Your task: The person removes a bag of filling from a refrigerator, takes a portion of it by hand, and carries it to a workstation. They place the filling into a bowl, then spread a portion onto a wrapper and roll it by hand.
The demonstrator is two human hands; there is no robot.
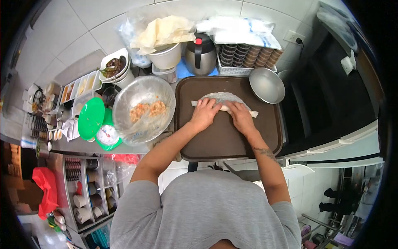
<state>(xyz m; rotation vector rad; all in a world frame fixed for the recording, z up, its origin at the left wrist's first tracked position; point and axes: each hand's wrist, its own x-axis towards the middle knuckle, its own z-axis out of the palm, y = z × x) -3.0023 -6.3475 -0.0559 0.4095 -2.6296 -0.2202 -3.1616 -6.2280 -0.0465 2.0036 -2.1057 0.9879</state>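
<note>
A long pale spring roll (254, 113) lies across the brown tray (228, 143), partly hidden by my hands. Behind it spreads the thin, whitish, unrolled part of its round wrapper (224, 96). My left hand (205, 113) has its fingers curled over the left part of the roll. On the right part, the fingers of my right hand (240, 118) are closed over it in the same way. Left of the tray is a large metal bowl (124, 112), lined with clear plastic and holding an orange-pink chopped filling (149, 110).
A small metal bowl (267, 86) sits on the tray's far right corner. Behind stand a steel jug (200, 56), a white tub (166, 57) topped with wrapper sheets (166, 33), and stacked cups (248, 56). A green scale (107, 135) is at the left.
</note>
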